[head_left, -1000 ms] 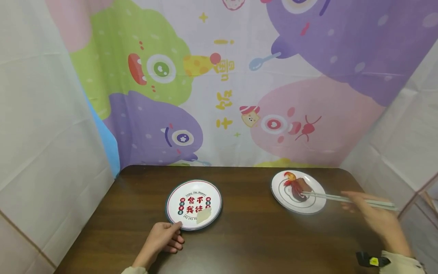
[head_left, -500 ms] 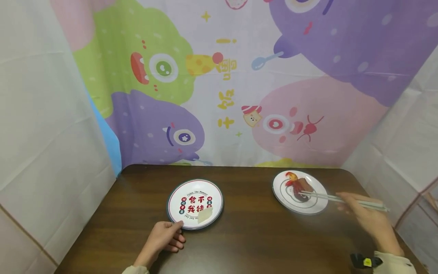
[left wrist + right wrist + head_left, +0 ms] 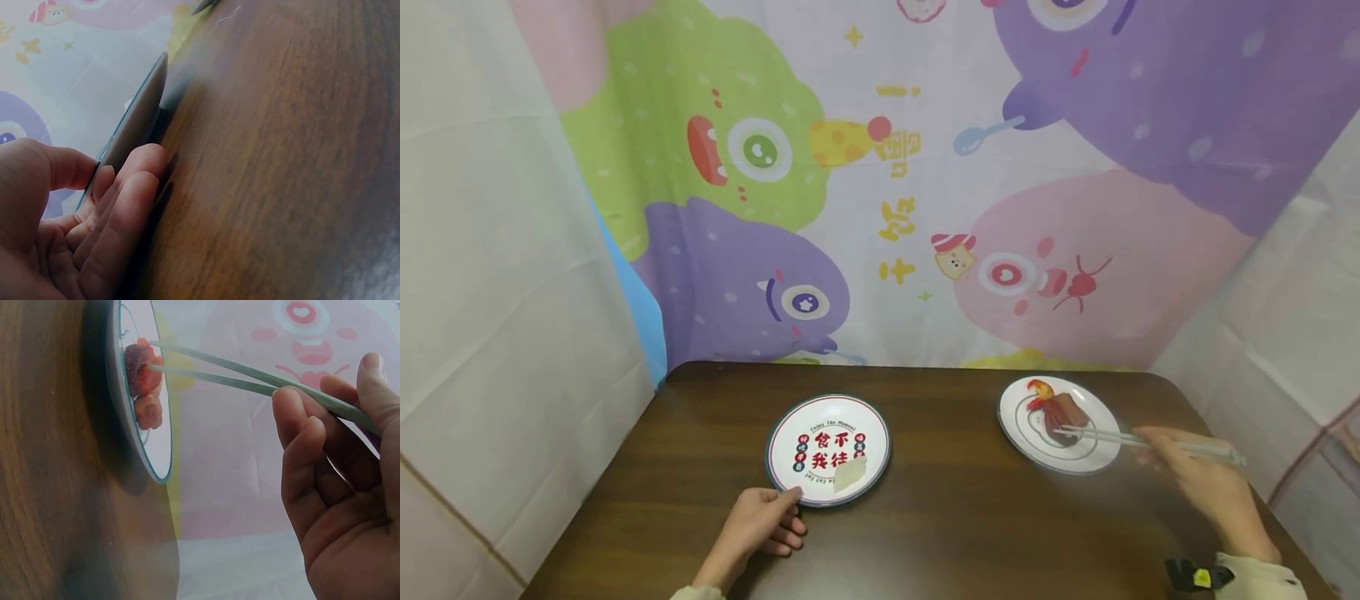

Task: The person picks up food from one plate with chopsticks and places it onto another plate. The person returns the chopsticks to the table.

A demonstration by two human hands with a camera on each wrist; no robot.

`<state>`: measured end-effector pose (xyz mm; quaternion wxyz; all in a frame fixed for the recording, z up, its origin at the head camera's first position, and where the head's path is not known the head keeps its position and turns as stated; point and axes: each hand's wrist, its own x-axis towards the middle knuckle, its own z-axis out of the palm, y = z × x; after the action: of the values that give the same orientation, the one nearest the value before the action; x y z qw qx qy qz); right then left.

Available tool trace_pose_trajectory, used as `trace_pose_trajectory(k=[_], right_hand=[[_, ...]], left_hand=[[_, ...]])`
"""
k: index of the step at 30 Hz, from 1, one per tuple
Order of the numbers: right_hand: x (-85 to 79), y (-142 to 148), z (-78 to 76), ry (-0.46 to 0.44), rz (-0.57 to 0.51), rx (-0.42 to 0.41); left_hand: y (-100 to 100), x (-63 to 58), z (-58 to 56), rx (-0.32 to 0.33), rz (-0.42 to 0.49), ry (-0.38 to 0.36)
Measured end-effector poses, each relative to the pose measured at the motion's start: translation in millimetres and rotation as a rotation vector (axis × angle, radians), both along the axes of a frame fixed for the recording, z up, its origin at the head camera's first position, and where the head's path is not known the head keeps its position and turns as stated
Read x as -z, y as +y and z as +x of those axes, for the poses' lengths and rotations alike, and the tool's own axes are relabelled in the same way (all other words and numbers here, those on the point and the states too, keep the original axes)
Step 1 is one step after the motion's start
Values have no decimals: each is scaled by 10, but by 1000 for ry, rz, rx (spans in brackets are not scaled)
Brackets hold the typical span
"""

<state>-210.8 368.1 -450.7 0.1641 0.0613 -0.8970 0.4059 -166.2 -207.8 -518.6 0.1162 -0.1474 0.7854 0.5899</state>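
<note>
In the head view my left hand (image 3: 763, 521) pinches the near rim of a white plate (image 3: 831, 412) with red lettering and a tape patch. Its thumb lies on top; the other fingers (image 3: 140, 162) curl below the rim in the left wrist view. My right hand (image 3: 1202, 483) grips a pair of pale green chopsticks (image 3: 1213, 452), which reach left over a second white plate (image 3: 1017, 410). On that plate lie a dark red piece of food (image 3: 1056, 414), a brown chunk (image 3: 1072, 409) and an orange-red curled piece (image 3: 1040, 388). The parted chopstick tips meet the dark red food (image 3: 136, 365).
Both plates stand on a dark brown wooden table (image 3: 940, 500), with bare wood between them. A cartoon-printed curtain (image 3: 895, 317) hangs behind the back edge. White cloth walls (image 3: 512, 292) flank both sides.
My right hand has shifted slightly left with the chopsticks, whose tips stay at the food. The left hand still holds the plate's rim in place.
</note>
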Motion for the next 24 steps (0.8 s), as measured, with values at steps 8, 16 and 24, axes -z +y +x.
trace_pose_trajectory(k=[8,16,24], right_hand=[[14,-41,-26,-18,13,29],[-15,-141,-39,-73,-91,-32],[-5,-179,-43,-95,-82,18]], left_hand=[[8,-6,21,0,18,-4],[0,-10,-16,4,21,-4],[6,-18,-26,-1,9,-5]])
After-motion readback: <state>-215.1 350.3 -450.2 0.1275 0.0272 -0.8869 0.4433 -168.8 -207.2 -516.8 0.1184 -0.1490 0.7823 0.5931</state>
